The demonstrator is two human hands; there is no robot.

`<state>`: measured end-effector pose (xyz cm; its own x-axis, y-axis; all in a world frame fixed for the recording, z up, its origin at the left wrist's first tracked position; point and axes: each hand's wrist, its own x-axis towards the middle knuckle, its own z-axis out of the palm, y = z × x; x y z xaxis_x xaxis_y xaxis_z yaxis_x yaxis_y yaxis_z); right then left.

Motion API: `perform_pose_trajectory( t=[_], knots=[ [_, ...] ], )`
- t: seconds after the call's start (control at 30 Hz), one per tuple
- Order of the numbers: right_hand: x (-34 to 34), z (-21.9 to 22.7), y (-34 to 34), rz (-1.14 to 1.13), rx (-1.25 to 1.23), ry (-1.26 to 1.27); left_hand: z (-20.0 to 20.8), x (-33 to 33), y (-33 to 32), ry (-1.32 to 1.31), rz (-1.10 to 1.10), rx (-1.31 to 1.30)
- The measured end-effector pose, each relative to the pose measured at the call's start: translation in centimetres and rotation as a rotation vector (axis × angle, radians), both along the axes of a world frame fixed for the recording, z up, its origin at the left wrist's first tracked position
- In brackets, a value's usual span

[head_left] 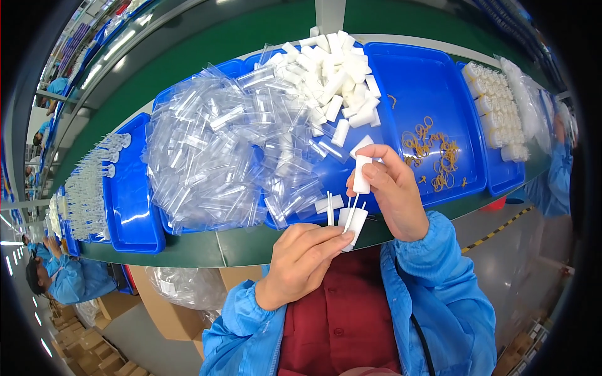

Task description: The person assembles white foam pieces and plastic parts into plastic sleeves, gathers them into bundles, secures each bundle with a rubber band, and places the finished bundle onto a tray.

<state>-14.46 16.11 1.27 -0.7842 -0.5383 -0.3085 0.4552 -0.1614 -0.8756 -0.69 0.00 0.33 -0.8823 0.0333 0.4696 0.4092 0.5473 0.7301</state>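
My left hand (pixel 304 257) is closed on a small white block (pixel 356 225) and thin white sticks (pixel 330 208) that point upward. Pinched between the thumb and fingers of my right hand (pixel 398 194) is a white foam-like piece (pixel 362 174), held upright just above the left hand. A thin stick runs from the left hand's block up to the lower end of this piece; whether it goes inside cannot be seen. Behind my hands, similar white pieces (pixel 335 78) are heaped in a blue tray, beside a large pile of transparent plastic sleeves (pixel 213 138).
To the right, a blue tray (pixel 407 69) holds tan rubber bands (pixel 442 156). White bundles (pixel 495 106) fill a tray beyond it. On the left are another blue tray (pixel 128 200) and rows of transparent parts (pixel 88 188). The green table edge (pixel 244 247) runs below; co-workers sit at both sides.
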Motion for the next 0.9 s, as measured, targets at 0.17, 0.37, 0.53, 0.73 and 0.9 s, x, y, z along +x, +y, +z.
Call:
perform_pose_trajectory(
  t=[0.17, 0.37, 0.53, 0.73, 0.9],
  knots=[
    [0.2, -0.6, 0.7, -0.05, -0.008, 0.059, 0.0, -0.2, 0.3, 0.0, 0.0, -0.006],
    [-0.2, -1.7, 1.3, -0.037, -0.068, 0.079, 0.3, -0.1, 0.4, -0.04, 0.009, -0.03],
    [-0.5, -2.2, 1.7, -0.054, -0.038, 0.166, 0.4, 0.1, 0.3, -0.041, 0.008, -0.051],
    [-0.5, -1.9, 1.9, 0.051, -0.025, 0.138, 0.0, 0.0, 0.4, -0.028, -0.012, -0.064],
    [-0.2, -1.8, 1.8, 0.058, -0.076, 0.199, 0.2, 0.0, 0.4, -0.021, 0.0, -0.104]
  ],
)
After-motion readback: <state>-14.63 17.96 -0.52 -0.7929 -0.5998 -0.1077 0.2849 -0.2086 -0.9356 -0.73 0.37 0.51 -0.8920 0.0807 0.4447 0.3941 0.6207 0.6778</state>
